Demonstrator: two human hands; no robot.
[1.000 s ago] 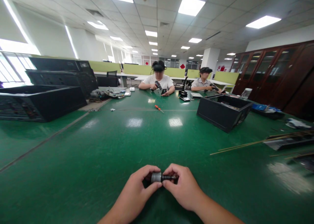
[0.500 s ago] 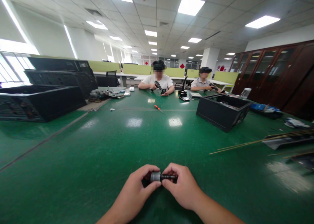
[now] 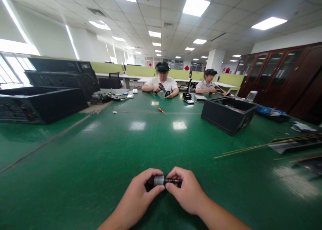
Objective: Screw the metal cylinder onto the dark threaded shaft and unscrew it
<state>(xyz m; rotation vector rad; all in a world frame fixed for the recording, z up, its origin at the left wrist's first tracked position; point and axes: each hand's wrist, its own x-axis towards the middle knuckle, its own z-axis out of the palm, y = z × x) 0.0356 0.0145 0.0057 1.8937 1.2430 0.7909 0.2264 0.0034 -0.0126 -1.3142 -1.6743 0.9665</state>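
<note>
My left hand (image 3: 140,193) curls its thumb and fingers around a short silver cylinder (image 3: 159,180), close to the near side of the table. From the cylinder's right end a dark, ridged shaft (image 3: 171,181) runs sideways into the grasp of my right hand (image 3: 188,191), whose thumb and fingertips pinch it. Together they look like one metal part, lying level between both hands; its exact kind does not show. My fingers hide both ends of it.
An orange-handled screwdriver (image 3: 162,111) lies mid-table. Black computer cases stand at left (image 3: 57,105) and right (image 3: 226,114). Thin rods (image 3: 241,150) reach in from the right. Across the green table (image 3: 120,146), two people (image 3: 164,84) handle power drills.
</note>
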